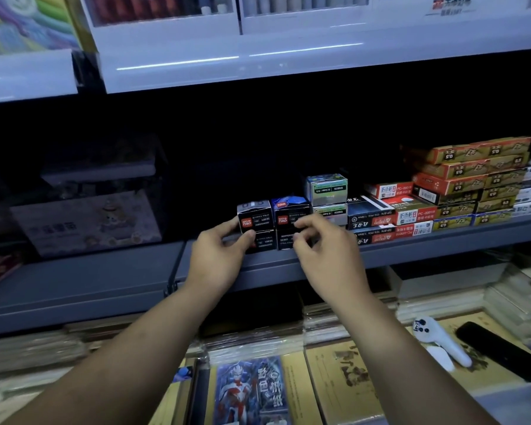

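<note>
The left hand [218,256] is reaching forward from a bare, outstretched forearm, palm turned inward. It is gripping the left stack [256,220], with its thumb pressing the lower box's front and its fingers wrapping the stack's left side. Both stacks are sitting near the front of the grey shelf [120,271], two small black boxes high and touching each other. The right stack [288,214] is standing just beside the green boxes [327,187].

The right hand [325,250] is coming in from the right with its wrist slightly raised. Its fingers are curling against the right stack's front, with the index tip on the upper box and the thumb lower. Whether it is actually clamping the stack cannot be told.

Bare shelf floor is showing between the left stack and a pastel carton [86,222], well apart. The shelf's front lip is running just below both wrists. The white upper shelf [258,62] is hanging well above the stacks.
</note>
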Action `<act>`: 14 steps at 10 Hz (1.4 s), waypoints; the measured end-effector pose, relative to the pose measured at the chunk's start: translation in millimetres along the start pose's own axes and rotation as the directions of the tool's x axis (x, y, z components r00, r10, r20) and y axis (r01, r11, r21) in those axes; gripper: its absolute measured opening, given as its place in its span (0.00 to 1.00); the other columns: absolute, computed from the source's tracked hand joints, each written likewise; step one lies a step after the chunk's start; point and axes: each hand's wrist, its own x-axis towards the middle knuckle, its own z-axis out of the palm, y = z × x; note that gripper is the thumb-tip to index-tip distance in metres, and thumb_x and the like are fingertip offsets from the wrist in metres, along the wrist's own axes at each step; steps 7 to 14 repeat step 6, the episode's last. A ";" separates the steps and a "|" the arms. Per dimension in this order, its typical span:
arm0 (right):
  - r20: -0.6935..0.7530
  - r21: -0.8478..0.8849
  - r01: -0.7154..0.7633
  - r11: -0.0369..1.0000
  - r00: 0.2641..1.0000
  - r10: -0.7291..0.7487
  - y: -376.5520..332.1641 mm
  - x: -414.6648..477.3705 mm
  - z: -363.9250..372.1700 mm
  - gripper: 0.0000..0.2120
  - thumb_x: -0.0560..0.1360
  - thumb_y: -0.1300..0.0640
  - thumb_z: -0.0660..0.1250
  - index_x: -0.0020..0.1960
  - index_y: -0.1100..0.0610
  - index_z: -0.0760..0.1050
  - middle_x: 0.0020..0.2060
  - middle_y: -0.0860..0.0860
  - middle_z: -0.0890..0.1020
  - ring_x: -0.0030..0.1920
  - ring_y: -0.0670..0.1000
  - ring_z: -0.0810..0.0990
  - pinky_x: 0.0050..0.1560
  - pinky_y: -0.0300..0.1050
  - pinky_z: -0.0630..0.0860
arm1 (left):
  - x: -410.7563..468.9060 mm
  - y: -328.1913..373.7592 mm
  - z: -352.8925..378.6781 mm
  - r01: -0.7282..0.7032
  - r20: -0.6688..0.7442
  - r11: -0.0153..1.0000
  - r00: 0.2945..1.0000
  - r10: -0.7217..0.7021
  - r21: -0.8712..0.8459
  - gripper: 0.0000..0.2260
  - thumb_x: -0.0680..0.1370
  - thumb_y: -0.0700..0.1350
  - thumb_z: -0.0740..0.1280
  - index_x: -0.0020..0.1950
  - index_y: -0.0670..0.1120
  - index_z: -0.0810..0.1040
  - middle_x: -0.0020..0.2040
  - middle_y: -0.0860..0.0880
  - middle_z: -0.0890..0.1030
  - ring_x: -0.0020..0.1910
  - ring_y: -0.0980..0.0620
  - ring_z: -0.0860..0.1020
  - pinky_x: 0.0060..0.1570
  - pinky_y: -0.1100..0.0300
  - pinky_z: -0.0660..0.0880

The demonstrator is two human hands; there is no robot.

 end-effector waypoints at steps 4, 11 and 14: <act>-0.021 -0.046 -0.006 0.999 1.000 0.005 1.1 -2.4 3.6 0.12 0.79 0.59 0.65 0.61 0.52 0.80 0.37 0.42 0.77 0.33 0.42 0.74 0.37 0.40 0.70 | -1.5 -9.8 -1.9 0.004 -0.021 1.000 1.000 -0.003 0.024 0.19 0.78 0.48 0.74 0.70 0.50 0.81 0.55 0.55 0.87 0.53 0.65 0.83 0.58 0.70 0.77; 0.020 -0.068 0.012 0.998 1.000 -0.011 -2.3 -3.6 0.8 0.13 0.80 0.59 0.66 0.63 0.51 0.78 0.40 0.42 0.77 0.36 0.41 0.74 0.40 0.42 0.72 | -4.6 -7.7 -5.7 -0.034 0.023 0.999 0.999 0.033 0.030 0.17 0.78 0.43 0.75 0.66 0.48 0.83 0.55 0.55 0.87 0.51 0.64 0.84 0.50 0.78 0.75; 0.020 -0.068 0.012 0.998 1.000 -0.011 -2.3 -3.6 0.8 0.13 0.80 0.59 0.66 0.63 0.51 0.78 0.40 0.42 0.77 0.36 0.41 0.74 0.40 0.42 0.72 | -4.6 -7.7 -5.7 -0.034 0.023 0.999 0.999 0.033 0.030 0.17 0.78 0.43 0.75 0.66 0.48 0.83 0.55 0.55 0.87 0.51 0.64 0.84 0.50 0.78 0.75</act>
